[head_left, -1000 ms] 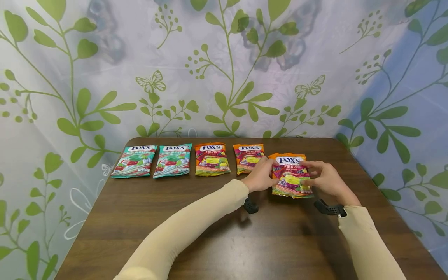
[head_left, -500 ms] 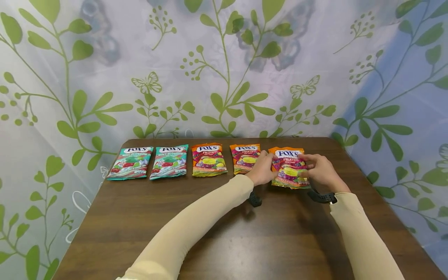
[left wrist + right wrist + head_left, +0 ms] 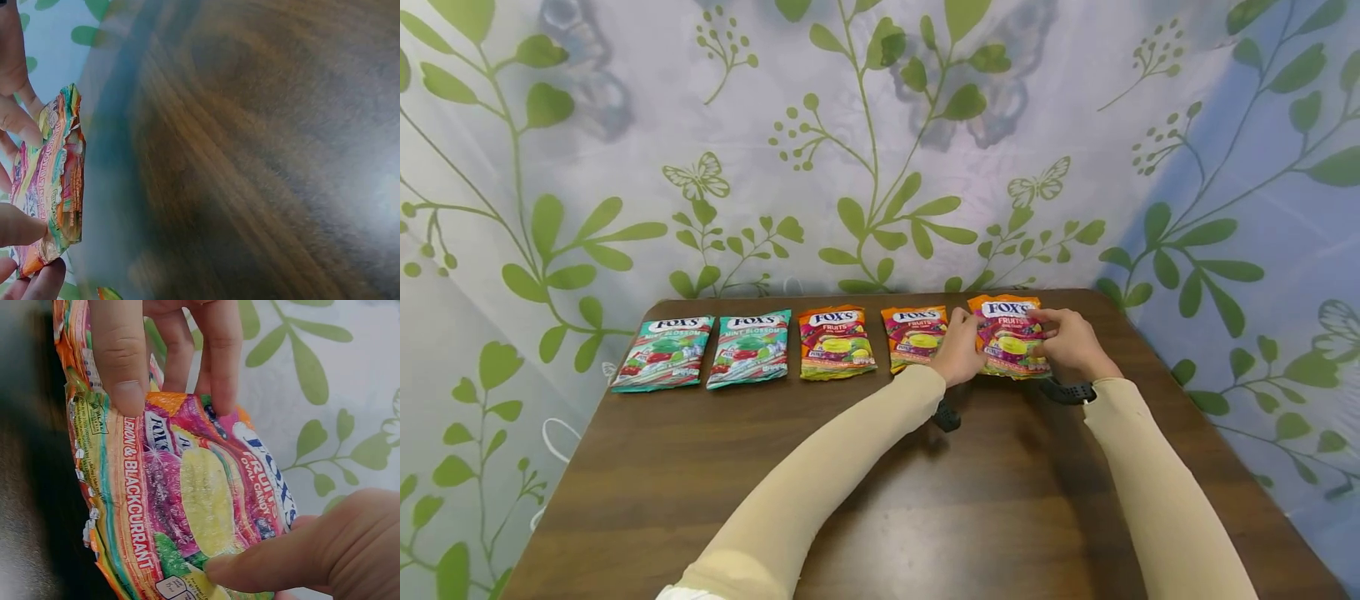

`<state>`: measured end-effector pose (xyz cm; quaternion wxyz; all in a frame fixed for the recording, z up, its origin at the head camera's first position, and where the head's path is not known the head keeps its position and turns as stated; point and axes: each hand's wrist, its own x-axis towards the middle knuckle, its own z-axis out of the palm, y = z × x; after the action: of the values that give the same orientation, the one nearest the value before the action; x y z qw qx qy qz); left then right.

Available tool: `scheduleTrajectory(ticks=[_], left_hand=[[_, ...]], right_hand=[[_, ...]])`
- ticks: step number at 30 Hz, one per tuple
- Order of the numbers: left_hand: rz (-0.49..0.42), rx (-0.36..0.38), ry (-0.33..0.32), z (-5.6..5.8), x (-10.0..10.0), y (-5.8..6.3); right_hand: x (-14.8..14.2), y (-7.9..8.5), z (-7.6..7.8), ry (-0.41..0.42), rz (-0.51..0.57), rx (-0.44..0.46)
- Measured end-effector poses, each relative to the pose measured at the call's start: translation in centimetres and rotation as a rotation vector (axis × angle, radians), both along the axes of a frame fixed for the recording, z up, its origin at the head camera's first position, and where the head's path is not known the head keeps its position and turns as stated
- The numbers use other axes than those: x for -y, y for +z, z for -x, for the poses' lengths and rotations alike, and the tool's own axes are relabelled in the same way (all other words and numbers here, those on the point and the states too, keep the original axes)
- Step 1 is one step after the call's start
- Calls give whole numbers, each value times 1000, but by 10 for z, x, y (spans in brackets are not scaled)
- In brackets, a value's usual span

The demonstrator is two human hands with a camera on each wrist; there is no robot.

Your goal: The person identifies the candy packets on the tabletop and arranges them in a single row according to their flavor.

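An orange and purple Fox's Fruits candy bag is held between both hands at the right end of a row of candy bags. My left hand pinches its left edge, and my right hand grips the right edge. In the right wrist view, the bag's front shows "Lemon & Blackcurrant", with a thumb pressed on it. Seen edge-on in the left wrist view, the bag is tilted up; whether it touches the table I cannot tell. Just left of it lies a matching Fruits bag, partly behind my left hand.
Farther left along the row lie another Fruits bag and two teal Mint Blossom bags, one inner and one outer. The brown wooden table ends at a leaf-patterned cloth behind the row.
Both hands have moved the held Fruits bag away toward the table's back edge, level with the row. The other bags stay put; the head view has shifted slightly right.
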<state>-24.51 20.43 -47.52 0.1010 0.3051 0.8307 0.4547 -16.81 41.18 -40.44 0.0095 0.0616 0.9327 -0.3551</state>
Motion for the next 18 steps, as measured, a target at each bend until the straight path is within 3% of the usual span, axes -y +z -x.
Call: scheduleTrajectory(ticks=[2, 4, 6, 10, 12, 14, 18], left_hand=[[-15, -5, 10, 3, -3, -3], [5, -21, 28, 0, -2, 5], [19, -22, 37, 3, -2, 5], [63, -64, 61, 26, -19, -29], [78, -71, 57, 31, -22, -35], [82, -74, 54, 29, -21, -34], [83, -41, 50, 11, -15, -15]], right_hand=[[0, 0, 4, -8, 1, 7], [1, -1, 9, -18, -4, 13], [3, -2, 13, -30, -7, 18], [4, -5, 21, -54, 0, 35], [3, -7, 23, -66, 12, 41], [1, -10, 26, -73, 25, 49], [-2, -17, 29, -90, 22, 66]])
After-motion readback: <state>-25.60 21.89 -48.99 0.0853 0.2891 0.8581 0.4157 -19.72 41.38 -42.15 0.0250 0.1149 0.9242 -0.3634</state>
